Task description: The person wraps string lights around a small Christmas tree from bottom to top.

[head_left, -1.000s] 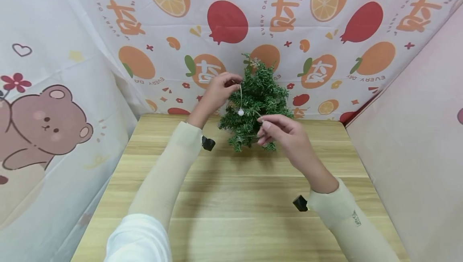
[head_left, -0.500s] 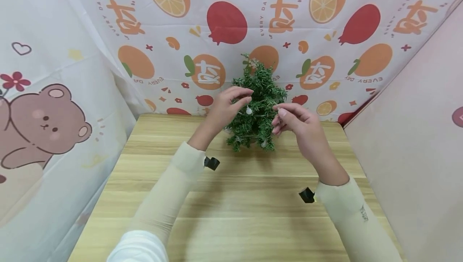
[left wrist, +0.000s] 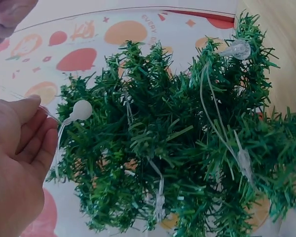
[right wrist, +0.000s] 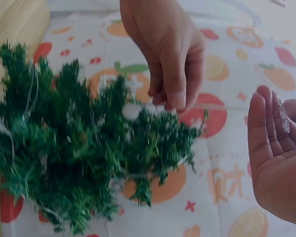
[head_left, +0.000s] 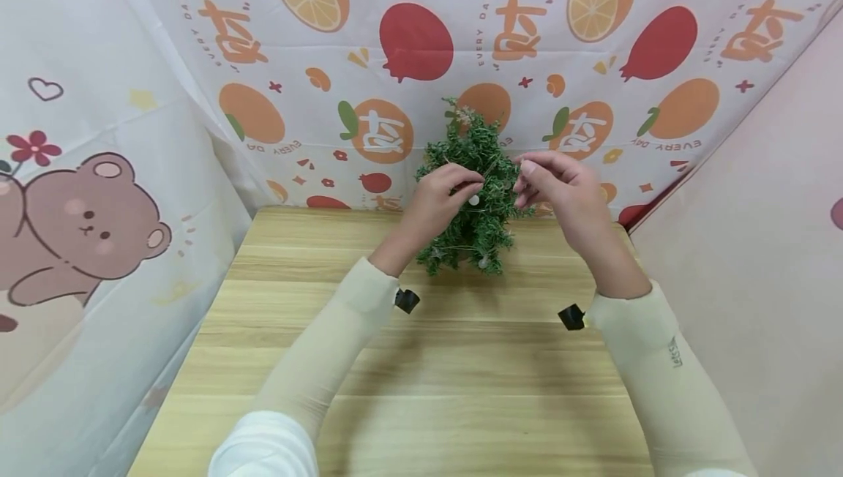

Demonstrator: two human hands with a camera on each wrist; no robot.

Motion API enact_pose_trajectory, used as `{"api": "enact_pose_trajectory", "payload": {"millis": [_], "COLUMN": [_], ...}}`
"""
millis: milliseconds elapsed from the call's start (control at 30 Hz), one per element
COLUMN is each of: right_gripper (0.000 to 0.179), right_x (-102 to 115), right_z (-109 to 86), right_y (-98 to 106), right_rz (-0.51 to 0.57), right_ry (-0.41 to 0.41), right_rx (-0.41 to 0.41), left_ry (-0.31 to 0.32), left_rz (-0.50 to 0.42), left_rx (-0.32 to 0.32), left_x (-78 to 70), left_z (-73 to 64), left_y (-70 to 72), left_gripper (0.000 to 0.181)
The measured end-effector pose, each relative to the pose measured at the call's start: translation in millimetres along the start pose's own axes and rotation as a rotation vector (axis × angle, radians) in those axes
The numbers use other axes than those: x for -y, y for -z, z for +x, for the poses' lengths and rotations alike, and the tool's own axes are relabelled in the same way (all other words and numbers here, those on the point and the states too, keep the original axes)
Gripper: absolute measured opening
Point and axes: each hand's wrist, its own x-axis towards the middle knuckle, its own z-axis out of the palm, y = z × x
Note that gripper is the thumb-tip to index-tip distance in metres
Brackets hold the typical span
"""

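A small artificial Christmas tree (head_left: pixel 470 221) stands at the back, wound with string lights on thin clear wire. My left hand (head_left: pixel 443 199) is in front of the tree's upper left, thumb and fingertips pinching the wire beside a round white bulb (left wrist: pixel 82 110). Off the tree's right side, my right hand (head_left: pixel 566 188) holds a clear, textured piece (right wrist: pixel 283 116) of the lights between thumb and fingers. In the right wrist view a stretch of wire (right wrist: pixel 212 106) runs from the left fingertips toward the right hand. Other clear bulbs (left wrist: pixel 240 49) hang among the branches.
The tree stands on a wood-grain table (head_left: pixel 421 374), close to a fruit-print cloth backdrop (head_left: pixel 356 60). A bear-print cloth (head_left: pixel 99 221) hangs at the left and a plain pale panel (head_left: pixel 757 243) at the right. Each wrist carries a small black camera (head_left: pixel 571 317).
My left hand has come rightward and slightly nearer across the tree, the white bulb shifting right with it. My right hand has moved away to the right and farther back, past the tree's edge.
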Motion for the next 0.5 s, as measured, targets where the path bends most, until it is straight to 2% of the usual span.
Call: {"api": "enact_pose_trajectory", "payload": {"millis": [267, 500], "right_gripper": [0.029, 0.028], "right_x": [-8.8, -24.7], "right_z": [23.9, 45.2], "right_y": [20.9, 37.7], "right_rz": [-0.043, -0.056], "right_ry": [-0.036, -0.097], "right_rx": [-0.062, -0.127], "left_ry": [0.074, 0.099], "left_rz": [-0.012, -0.020], "left_rx": [0.012, -0.013], "left_x": [2.9, 6.4], "left_z": [4.3, 5.8], "left_y": [-8.6, -11.8], "left_gripper": [0.022, 0.022]}}
